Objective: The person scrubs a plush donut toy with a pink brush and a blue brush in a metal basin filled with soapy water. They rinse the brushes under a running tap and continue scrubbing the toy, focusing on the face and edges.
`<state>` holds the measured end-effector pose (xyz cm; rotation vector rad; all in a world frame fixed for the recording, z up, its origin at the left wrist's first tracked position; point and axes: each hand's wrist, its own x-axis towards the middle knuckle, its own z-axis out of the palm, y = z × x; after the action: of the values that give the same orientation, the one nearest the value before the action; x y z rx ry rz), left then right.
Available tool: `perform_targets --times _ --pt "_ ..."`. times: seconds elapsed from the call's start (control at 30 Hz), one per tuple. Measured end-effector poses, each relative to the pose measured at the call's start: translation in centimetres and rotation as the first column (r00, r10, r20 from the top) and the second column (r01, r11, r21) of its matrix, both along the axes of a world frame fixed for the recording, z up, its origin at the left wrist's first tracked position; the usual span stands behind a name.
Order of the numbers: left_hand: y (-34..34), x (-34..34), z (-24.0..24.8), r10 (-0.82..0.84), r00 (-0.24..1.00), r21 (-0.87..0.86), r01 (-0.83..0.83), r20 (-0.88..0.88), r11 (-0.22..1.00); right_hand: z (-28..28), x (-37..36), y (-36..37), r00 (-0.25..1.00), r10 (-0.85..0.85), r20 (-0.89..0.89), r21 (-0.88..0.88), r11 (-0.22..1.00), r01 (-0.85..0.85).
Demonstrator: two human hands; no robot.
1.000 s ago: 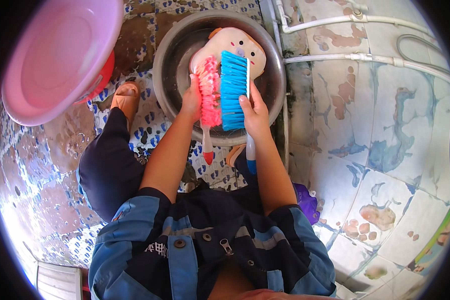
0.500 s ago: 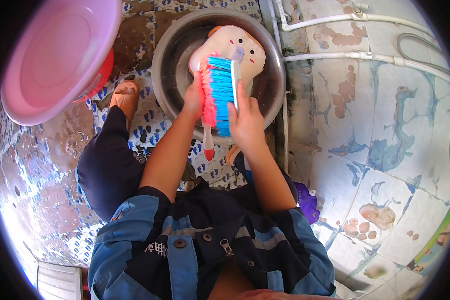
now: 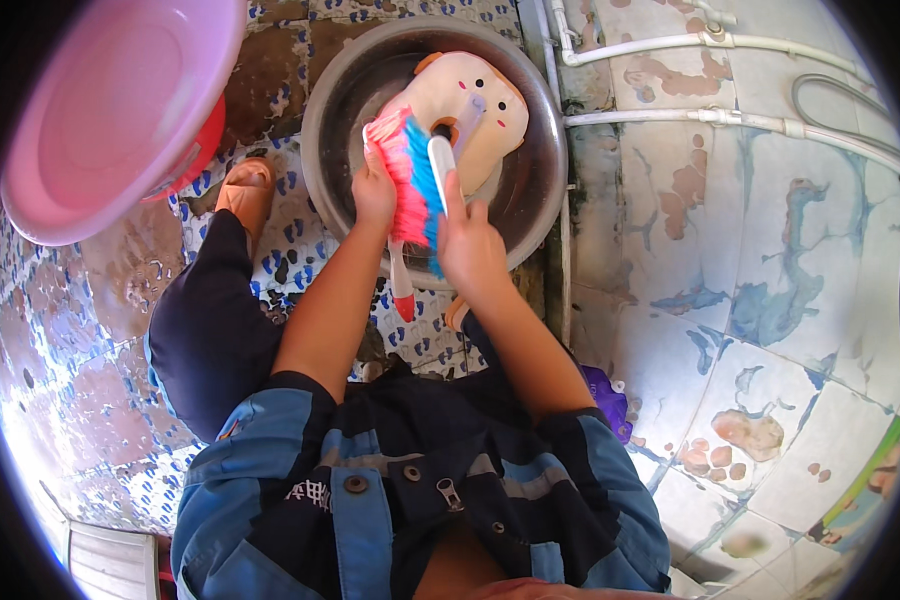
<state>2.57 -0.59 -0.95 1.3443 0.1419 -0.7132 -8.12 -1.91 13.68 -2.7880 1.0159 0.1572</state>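
Note:
My left hand [image 3: 374,195] is closed on a brush with pink bristles [image 3: 407,190], whose white handle ends in a red tip pointing toward me. In my right hand [image 3: 472,250] is a white-backed brush with blue bristles [image 3: 421,155]. The two sets of bristles press into each other, pink on the left and blue on the right. Beneath the brushes lies a cream plush toy [image 3: 478,78] with a stitched face and orange-brown edges. It rests in a round metal basin [image 3: 317,140], partly hidden by the brushes and my hands.
At the upper left a large pink plastic basin [image 3: 110,110] sits over a red container [image 3: 198,150]. White pipes [image 3: 670,117] run along the tiled wall on the right. A purple bag-like item [image 3: 610,403] is beside my right elbow. The patterned floor [image 3: 300,235] looks wet.
The right-hand brush has tilted and shifted left and down, its bristles deeper in the pink ones. The left-hand brush has moved slightly left.

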Motion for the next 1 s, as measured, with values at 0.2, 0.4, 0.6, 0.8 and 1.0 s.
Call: perform_targets --times 0.2,0.4,0.6,0.8,1.0 --pt "0.1 -3.1 -0.1 -0.176 0.975 0.072 0.167 0.138 0.983 0.9 2.2 -0.7 0.989 -0.082 0.123 0.038 0.996 0.078" --pt "-0.3 -1.1 -0.1 -0.084 0.996 0.038 0.084 -0.001 0.996 0.1 1.6 -2.5 0.992 -0.125 0.013 0.115 0.986 0.123" --pt "-0.1 -3.2 -2.6 -0.175 0.973 0.151 0.152 0.153 0.977 0.3 1.5 -0.1 0.991 -0.116 0.071 0.126 0.986 0.106" --pt "-0.8 -3.2 -0.3 -0.194 0.979 0.011 0.194 0.058 0.981 -1.2 2.0 -4.6 0.958 -0.243 0.151 0.044 0.970 0.239" --pt "-1.1 -2.3 -1.2 -0.107 0.992 -0.125 0.097 -0.071 0.987 -1.3 0.1 -6.2 0.888 -0.328 0.323 0.005 0.939 0.345"
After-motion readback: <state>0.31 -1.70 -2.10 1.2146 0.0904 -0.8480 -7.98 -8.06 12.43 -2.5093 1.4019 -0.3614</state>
